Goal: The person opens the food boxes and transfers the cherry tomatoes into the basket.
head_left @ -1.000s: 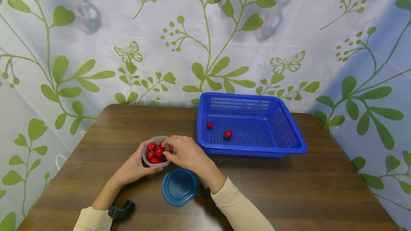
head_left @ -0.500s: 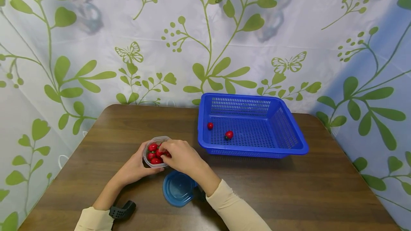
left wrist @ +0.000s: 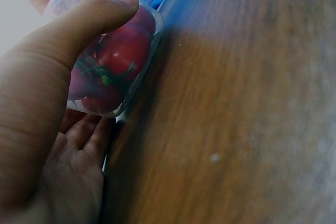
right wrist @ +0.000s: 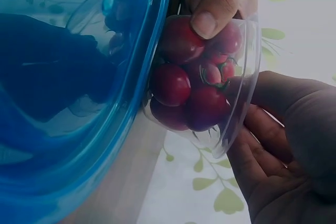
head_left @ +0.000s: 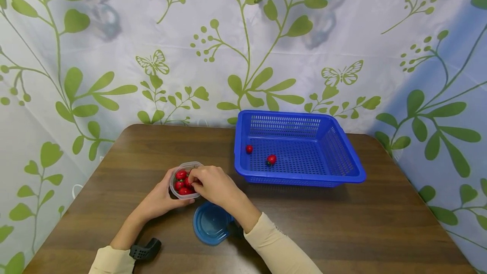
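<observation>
A small clear plastic container (head_left: 186,195) of cherry tomatoes (head_left: 181,175) stands on the table's left side. My left hand (head_left: 163,195) grips its wall from the left, thumb on the near side; the left wrist view shows that thumb (left wrist: 100,17) across the clear wall. The right hand (head_left: 214,185) reaches over the rim from the right, its thumb and fingers pinching at a cherry tomato inside. In the right wrist view, the clear wall shows several tomatoes (right wrist: 170,85) with green stems, and the right fingertips lie within the rim. The hand hides part of the contents.
A blue perforated basket (head_left: 300,176) stands at the back right with two cherry tomatoes (head_left: 271,160) in it. A round blue lid (head_left: 211,223) lies in front of the container, partly under the right wrist. Patterned cloth (head_left: 243,45) hangs behind the wooden table (head_left: 342,223).
The right hand has shifted slightly left and down into the container, its thumb and fingers closing on a tomato. The left hand and basket stay put; the last half second shows hardly any movement.
</observation>
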Available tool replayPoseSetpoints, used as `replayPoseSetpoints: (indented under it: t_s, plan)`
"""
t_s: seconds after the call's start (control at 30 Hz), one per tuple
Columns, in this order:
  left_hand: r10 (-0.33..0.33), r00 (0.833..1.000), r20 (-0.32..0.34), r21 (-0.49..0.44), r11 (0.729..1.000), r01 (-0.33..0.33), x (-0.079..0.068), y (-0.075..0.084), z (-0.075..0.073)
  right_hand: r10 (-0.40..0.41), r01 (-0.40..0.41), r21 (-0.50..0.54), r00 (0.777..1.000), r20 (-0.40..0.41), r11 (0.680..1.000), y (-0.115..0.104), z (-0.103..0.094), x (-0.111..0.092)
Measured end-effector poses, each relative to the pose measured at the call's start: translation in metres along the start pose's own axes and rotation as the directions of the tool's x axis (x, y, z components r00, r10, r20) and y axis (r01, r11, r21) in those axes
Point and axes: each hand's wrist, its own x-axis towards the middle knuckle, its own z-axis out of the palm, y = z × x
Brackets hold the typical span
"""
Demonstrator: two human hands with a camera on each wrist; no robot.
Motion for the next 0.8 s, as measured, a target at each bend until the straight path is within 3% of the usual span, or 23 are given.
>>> replayPoseSetpoints:
  t_s: [0.8]
  plan:
    - [-0.011,1.0,0.004,0.0,1.0,0.011,-0.001,0.0,0.001,-0.01,0.021,0.095,0.994,-0.111,0.995,0.004,-0.027,-0.004]
